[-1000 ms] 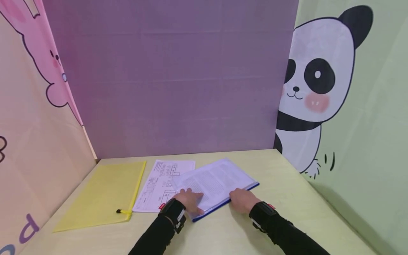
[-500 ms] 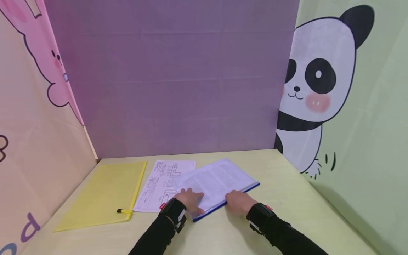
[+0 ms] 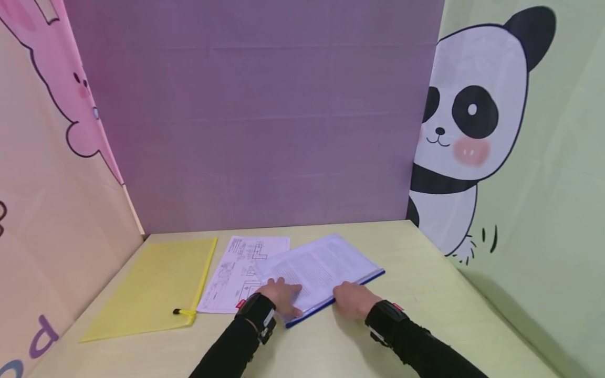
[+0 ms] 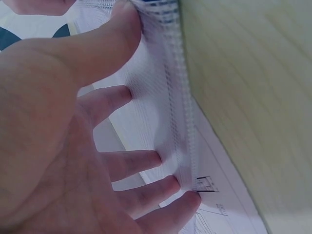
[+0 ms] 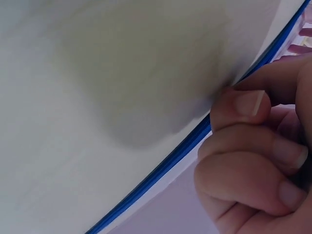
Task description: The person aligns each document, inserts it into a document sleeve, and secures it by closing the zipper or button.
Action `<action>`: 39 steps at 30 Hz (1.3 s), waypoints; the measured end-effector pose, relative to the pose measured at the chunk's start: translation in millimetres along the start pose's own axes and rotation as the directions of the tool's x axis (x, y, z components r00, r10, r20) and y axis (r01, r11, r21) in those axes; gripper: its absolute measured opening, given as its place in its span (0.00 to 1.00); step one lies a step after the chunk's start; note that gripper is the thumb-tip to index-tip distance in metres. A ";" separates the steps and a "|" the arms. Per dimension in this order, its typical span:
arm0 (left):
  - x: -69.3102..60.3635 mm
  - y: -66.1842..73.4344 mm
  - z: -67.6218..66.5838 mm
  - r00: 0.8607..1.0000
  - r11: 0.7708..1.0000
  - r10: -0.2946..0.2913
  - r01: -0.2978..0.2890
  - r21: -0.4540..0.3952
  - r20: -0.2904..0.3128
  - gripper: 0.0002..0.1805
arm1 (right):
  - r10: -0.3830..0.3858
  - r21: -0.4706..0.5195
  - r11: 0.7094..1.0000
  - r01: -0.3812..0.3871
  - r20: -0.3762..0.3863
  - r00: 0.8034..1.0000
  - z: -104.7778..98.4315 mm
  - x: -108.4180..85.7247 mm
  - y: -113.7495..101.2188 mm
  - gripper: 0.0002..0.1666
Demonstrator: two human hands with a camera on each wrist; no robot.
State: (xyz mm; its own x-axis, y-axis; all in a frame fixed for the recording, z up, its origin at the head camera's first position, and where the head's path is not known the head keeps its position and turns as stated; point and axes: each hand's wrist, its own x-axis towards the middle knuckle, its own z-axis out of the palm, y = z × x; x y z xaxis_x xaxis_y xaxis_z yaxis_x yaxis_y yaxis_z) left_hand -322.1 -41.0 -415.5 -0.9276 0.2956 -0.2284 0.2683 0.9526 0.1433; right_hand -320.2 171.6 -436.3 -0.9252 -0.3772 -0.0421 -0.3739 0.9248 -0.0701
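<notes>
A clear mesh zip document pouch (image 3: 326, 262) with printed sheets inside lies slanted at the table's middle. A blue zip (image 3: 309, 311) runs along its near edge. My left hand (image 3: 281, 297) rests on the pouch's near left corner. In the left wrist view its fingers are spread over the mesh (image 4: 146, 112), the thumb near the blue end. Farther right along the zip, my right hand (image 3: 354, 300) has its fingers curled and pinches at the edge. The right wrist view shows thumb and forefinger meeting at the blue zip (image 5: 161, 168); any slider is hidden by the fingers.
A yellow zip pouch (image 3: 151, 289) with a dark-tipped pull (image 3: 177, 312) lies on the left of the table (image 3: 425, 315). Between the pouches is a printed sheet with line drawings (image 3: 236, 262), partly under the mesh pouch. Purple, pink and green panels surround the table.
My right hand has slid a little to the left along the blue zip, mostly in the first half second. The left hand and the pouch have stayed in place.
</notes>
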 end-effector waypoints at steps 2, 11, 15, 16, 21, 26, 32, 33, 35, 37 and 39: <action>1.3 -0.2 0.4 1.000 1.000 -0.004 0.004 0.002 0.000 0.36 | -0.012 0.008 1.000 0.012 0.006 1.000 0.7 0.7 -0.7 0.04; 3.4 -1.3 2.5 1.000 1.000 -0.008 0.008 0.001 -0.004 0.37 | -0.032 -0.007 0.999 0.032 0.016 0.999 1.5 1.7 -7.0 0.05; 5.0 -1.6 3.4 1.000 1.000 -0.007 0.007 0.004 -0.006 0.37 | -0.044 -0.028 0.999 0.045 0.005 0.999 -0.4 -0.6 -10.4 0.05; 5.2 -1.5 3.3 1.000 1.000 -0.008 0.008 0.005 -0.005 0.37 | -0.045 -0.035 0.998 0.045 0.001 0.999 -0.9 -1.1 -11.1 0.05; 5.8 -1.0 2.6 1.000 1.000 -0.018 0.018 -0.009 0.001 0.37 | -0.080 -0.050 0.996 0.080 -0.011 0.997 -1.8 -2.1 -14.7 0.05; 6.0 -1.2 3.3 1.000 0.999 -0.022 0.022 -0.028 0.012 0.37 | -0.109 -0.070 0.992 0.108 -0.009 0.994 -1.0 -2.6 -19.0 0.05; 5.8 -2.0 4.5 0.999 0.999 -0.024 0.025 -0.035 0.020 0.37 | -0.103 -0.077 0.992 0.102 -0.010 0.995 -0.2 -2.0 -20.9 0.06; 5.8 -1.9 4.4 0.999 0.999 -0.026 0.027 -0.037 0.020 0.37 | -0.104 -0.077 0.992 0.103 -0.011 0.995 0.0 -2.0 -20.9 0.06; 6.3 -1.9 5.0 0.999 0.999 -0.029 0.030 -0.038 0.021 0.37 | -0.105 -0.073 0.992 0.104 -0.009 0.994 0.4 -1.7 -20.6 0.06; 6.5 -1.7 5.0 0.999 0.999 -0.031 0.031 -0.039 0.021 0.37 | -0.104 -0.068 0.992 0.103 -0.005 0.995 0.6 -1.7 -20.1 0.06; 6.4 -1.4 4.5 0.999 0.999 -0.030 0.031 -0.039 0.018 0.37 | -0.102 -0.063 0.993 0.102 0.000 0.995 0.8 -1.4 -19.4 0.06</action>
State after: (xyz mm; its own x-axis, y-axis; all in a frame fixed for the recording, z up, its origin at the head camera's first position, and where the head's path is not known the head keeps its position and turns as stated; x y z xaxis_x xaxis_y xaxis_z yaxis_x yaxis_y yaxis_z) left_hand -327.2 -40.1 -421.5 -0.9305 0.2677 -0.2500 0.2288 0.9578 0.1740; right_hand -311.6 154.1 -435.7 -0.8821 -0.4698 -0.0351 -0.4698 0.8827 -0.0110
